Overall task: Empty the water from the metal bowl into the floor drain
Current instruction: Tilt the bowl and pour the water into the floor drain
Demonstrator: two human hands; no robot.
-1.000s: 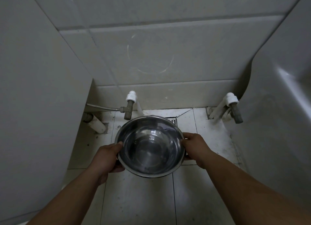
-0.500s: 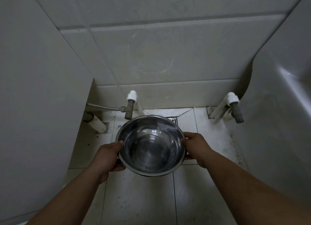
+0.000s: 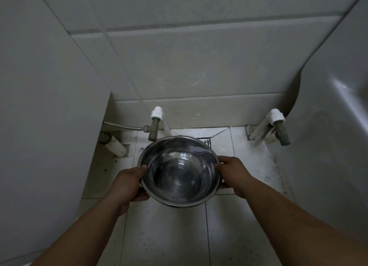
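Stainless steel, thin-walled and rigid: we judge the metal bowl (image 3: 179, 171) light itself, its shallow clear water adding sloshing weight. Polished rim likely slick when wet, so opposite-side holds suit it. Our left hand (image 3: 127, 183) and right hand (image 3: 235, 171) each clamp the rim, thumbs on top. Bowl held above matte floor tiles (image 3: 165, 236), its far edge overlapping the square floor drain (image 3: 205, 141).

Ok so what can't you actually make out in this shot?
All head view:
- floor drain: mostly hidden behind the metal bowl; only a corner shows.
- Fingers of the left hand and right hand: under the bowl.
- Water depth: unclear from glare.
- left valve hose: its end is hidden behind the left wall panel.
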